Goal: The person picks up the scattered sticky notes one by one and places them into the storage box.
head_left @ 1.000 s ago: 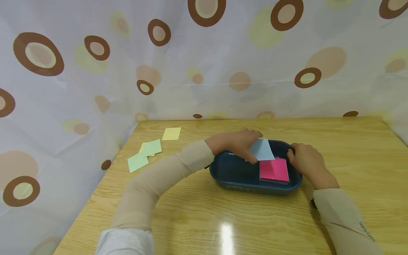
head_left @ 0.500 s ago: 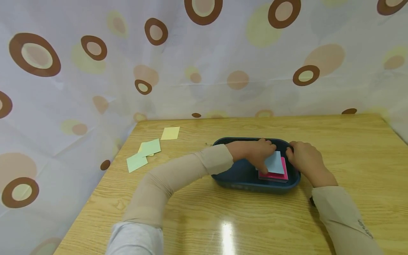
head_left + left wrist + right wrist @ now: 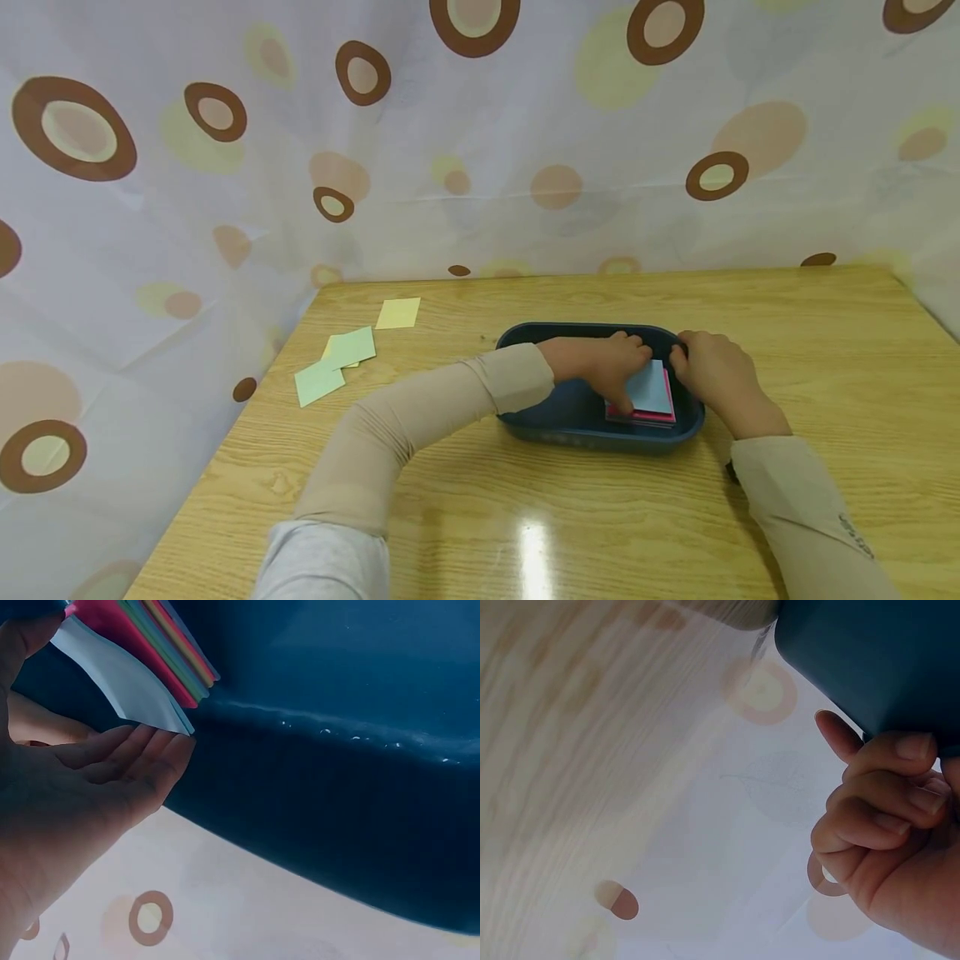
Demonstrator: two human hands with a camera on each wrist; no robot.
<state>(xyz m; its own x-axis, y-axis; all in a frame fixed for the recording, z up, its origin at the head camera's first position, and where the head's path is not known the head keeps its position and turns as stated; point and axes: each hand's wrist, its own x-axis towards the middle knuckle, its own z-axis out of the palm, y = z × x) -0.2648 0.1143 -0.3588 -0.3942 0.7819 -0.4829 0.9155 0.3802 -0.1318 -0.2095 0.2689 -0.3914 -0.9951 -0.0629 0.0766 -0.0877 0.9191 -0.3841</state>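
A dark blue oval plastic basin (image 3: 585,440) stands on the table. My left hand (image 3: 611,367) reaches into its right half and holds a light blue sticky note (image 3: 651,386) over a stack whose pink top sheet (image 3: 670,393) peeks out at the edge. In the left wrist view, the blue note (image 3: 124,679) bends between thumb and fingertips; beside it the stack (image 3: 169,652) shows pink, green, yellow and other coloured edges. My right hand (image 3: 720,375) grips the basin's right rim, its fingers curled in the right wrist view at the basin's wall (image 3: 862,667).
Left of the basin lie two pale green sticky notes (image 3: 318,383), overlapping a yellow one (image 3: 327,346) that they partly cover. Another yellow note (image 3: 398,313) lies farther back. A patterned curtain (image 3: 480,150) hangs behind and to the left of the wooden table (image 3: 465,525).
My left hand has moved right and down into the basin, bringing the blue note from above onto the pink-topped stack. The right hand stays at the rim.
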